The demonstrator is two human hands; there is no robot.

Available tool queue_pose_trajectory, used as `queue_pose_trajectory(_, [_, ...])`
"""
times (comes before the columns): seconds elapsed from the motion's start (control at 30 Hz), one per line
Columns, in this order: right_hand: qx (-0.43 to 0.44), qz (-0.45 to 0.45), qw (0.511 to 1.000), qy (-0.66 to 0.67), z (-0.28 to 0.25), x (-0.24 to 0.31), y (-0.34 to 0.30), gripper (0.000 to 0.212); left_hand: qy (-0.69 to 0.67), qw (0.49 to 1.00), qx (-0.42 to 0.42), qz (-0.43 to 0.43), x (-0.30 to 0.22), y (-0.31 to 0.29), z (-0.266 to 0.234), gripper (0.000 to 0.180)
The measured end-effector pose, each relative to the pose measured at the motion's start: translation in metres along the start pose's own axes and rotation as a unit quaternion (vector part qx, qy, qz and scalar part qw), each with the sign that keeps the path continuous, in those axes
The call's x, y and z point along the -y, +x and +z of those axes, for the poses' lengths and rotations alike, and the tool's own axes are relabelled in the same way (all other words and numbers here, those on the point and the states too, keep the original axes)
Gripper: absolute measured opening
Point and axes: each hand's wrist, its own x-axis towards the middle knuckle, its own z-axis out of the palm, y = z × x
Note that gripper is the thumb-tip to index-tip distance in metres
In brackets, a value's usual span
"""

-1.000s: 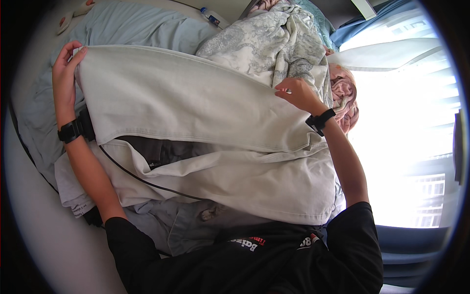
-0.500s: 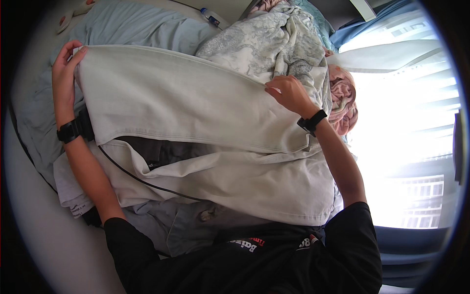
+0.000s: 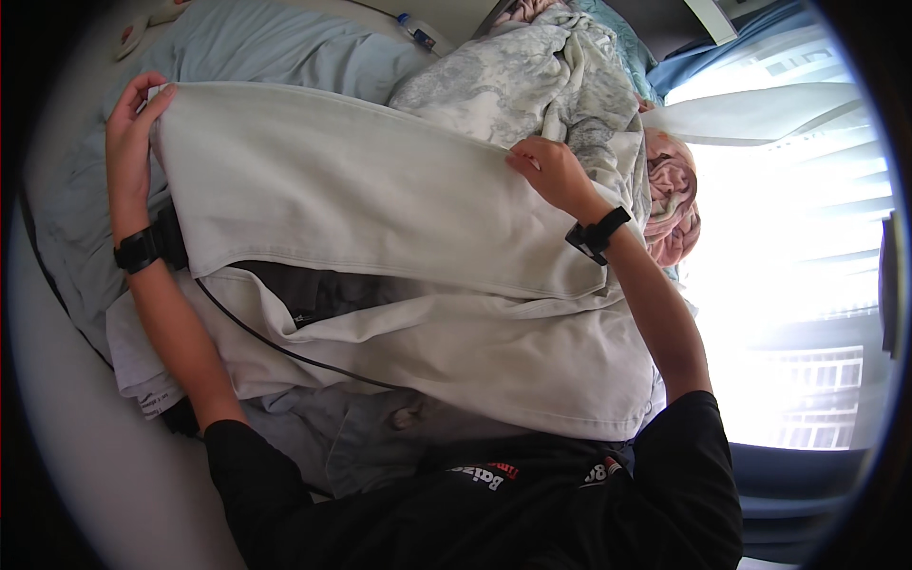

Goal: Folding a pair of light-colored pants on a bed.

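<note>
Pale off-white trousers (image 3: 342,190) lie spread sideways before me, the far leg drawn taut and flat. My left hand (image 3: 136,119) pinches that leg's far left corner between thumb and fingers. Further right, my right hand (image 3: 556,173) grips the leg's far edge, its fingertips closed on the fabric. The nearer leg (image 3: 494,366) rests rumpled close to my body. Between the two legs a gap shows dark cloth (image 3: 313,285) underneath. A thin black cable (image 3: 285,351) runs from my left wrist across the nearer leg.
A grey-and-white patterned blanket (image 3: 489,81) is heaped beyond the trousers, with pink cloth (image 3: 673,190) bundled at its right. Light blue bedding (image 3: 275,47) covers the far left. A small bottle (image 3: 416,31) lies at the back. Bright curtains (image 3: 788,256) hang on the right.
My right hand has slid slightly left along the leg's far edge. The left hand keeps its hold on the corner; the view has shifted a little.
</note>
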Motion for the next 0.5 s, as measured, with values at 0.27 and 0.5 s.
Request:
queue_pose_trajectory(0.27, [0.002, 0.051, 0.997, 0.05, 0.001, 0.021, -0.003, 0.02, 0.006, 1.0, -0.002, 0.006, -0.002, -0.003, 0.0, 0.028])
queue_pose_trajectory(0.5, [-0.014, -0.028, 0.999, 0.037, 0.004, 0.014, -0.005, 0.018, 0.009, 1.0, 0.001, -0.006, -0.003, -0.003, 0.0, 0.029])
